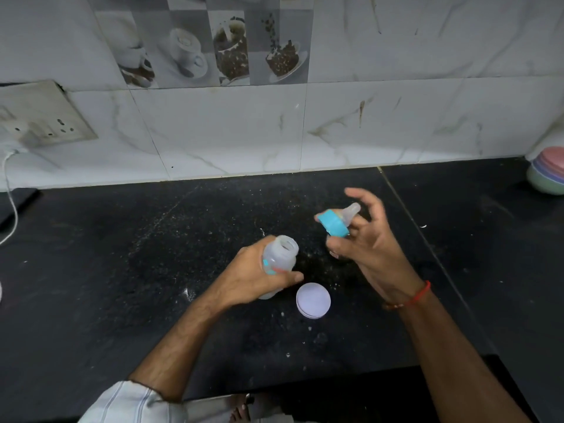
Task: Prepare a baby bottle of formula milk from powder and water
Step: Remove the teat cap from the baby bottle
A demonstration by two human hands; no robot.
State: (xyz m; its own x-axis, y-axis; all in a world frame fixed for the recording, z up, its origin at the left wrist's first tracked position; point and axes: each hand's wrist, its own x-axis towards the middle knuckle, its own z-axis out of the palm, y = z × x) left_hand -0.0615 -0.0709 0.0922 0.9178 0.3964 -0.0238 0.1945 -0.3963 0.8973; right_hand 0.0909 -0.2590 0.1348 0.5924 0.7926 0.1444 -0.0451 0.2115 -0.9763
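Left hand (259,277) is wrapped around the open baby bottle (279,257), held tilted above the black countertop (122,270); contents cannot be determined. A white round lid (313,300) lies just right of it. Right hand (366,239) pinches the teal-collared teat (335,222), remaining fingers spread. Recommended: stand the bottle upright and steady, keeping the teat tip off the speckled counter.

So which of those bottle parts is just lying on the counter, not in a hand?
The round white cap. The left hand holds the bottle; the right hand holds the blue teat ring.
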